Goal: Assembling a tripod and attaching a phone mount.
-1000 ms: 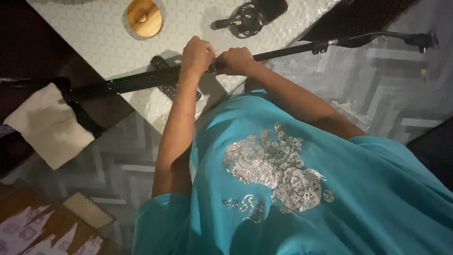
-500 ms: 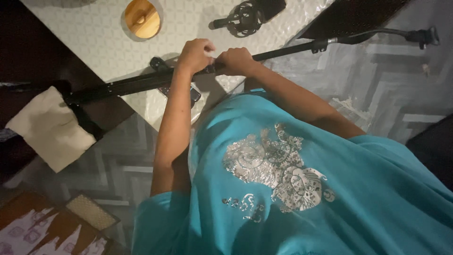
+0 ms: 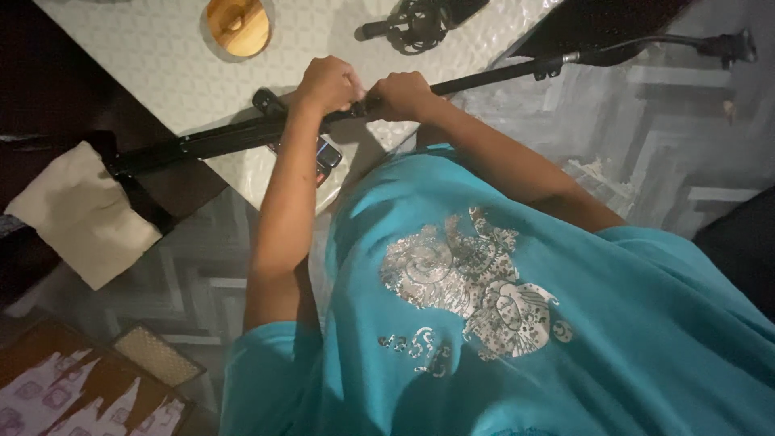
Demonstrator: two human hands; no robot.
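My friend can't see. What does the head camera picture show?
Both hands, left hand and right hand, grip the middle of a long black stand pole lying across a white table. A round wooden lid and a microphone sit beyond.

Both hands, the left hand (image 3: 325,83) and the right hand (image 3: 401,93), cover the joint of the black stand pole (image 3: 218,139), so what they pinch there is hidden. The left forearm hides most of the phone (image 3: 325,153) on the counter (image 3: 161,56). The far edge cuts off the wooden lid (image 3: 236,24) and the microphone mount (image 3: 416,20).
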